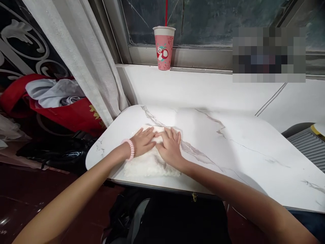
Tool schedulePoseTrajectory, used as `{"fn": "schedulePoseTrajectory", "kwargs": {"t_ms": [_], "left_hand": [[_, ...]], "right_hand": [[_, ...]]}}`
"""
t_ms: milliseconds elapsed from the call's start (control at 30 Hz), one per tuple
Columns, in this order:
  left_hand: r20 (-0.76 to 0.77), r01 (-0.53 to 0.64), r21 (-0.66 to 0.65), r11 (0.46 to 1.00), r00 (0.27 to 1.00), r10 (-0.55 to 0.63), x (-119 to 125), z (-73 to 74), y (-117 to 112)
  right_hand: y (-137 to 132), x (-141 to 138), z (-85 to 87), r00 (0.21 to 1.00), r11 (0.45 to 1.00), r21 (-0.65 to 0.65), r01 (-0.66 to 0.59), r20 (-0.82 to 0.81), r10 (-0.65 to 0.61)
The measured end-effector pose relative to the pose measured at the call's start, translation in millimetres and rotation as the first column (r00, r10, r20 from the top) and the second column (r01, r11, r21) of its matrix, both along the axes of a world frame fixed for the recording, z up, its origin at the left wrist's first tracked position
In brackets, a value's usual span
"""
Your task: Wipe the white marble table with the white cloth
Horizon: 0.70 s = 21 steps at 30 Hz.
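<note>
A white folded cloth lies on the left part of a white marble-patterned table. My left hand, with a pink bead bracelet at the wrist, rests flat on the cloth's far half, fingers stretched out. My right hand lies flat beside it on the same cloth, fingers spread, its fingertips touching those of the left. Neither hand grips anything.
A pink paper cup with a red straw stands on the window sill behind the table. A grey curtain hangs at the left. Red bags with clothes lie on the floor left. A grey ribbed object sits at the right edge.
</note>
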<state>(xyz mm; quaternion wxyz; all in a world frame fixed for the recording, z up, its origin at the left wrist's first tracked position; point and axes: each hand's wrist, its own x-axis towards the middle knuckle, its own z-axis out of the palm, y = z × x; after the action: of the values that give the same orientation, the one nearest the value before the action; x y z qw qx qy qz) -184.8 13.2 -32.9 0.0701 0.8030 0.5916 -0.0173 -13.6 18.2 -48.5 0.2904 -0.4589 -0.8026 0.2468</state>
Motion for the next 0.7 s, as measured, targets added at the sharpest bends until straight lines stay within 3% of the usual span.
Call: {"fn": "schedulePoseTrajectory", "kwargs": {"t_ms": [67,200,400,533,700], "left_hand": [[-0.005,-0.048,-0.029,0.998,0.999,0.048,1,2.2,21],[0.020,-0.110,0.052,0.993,0.994,0.109,5,-1.9,71],[0.114,-0.092,0.131,0.987,0.990,0.078,-7,-7.0,137],[0.173,-0.089,0.178,0.980,0.983,0.058,-26,-8.3,161],[0.212,-0.137,0.172,0.975,0.972,0.099,-56,-7.5,170]], "right_hand": [[19,-8,-2.7,0.999,0.998,0.029,0.048,0.015,-0.049],[66,-21,-5.8,0.987,0.987,0.048,0.155,0.027,-0.157],[125,-40,-8.4,0.965,0.961,0.097,0.260,0.019,-0.263],[147,-57,-10.9,0.972,0.962,0.176,0.209,0.074,-0.225],[165,-88,-11.2,0.975,0.962,0.227,0.149,0.129,-0.182]]}}
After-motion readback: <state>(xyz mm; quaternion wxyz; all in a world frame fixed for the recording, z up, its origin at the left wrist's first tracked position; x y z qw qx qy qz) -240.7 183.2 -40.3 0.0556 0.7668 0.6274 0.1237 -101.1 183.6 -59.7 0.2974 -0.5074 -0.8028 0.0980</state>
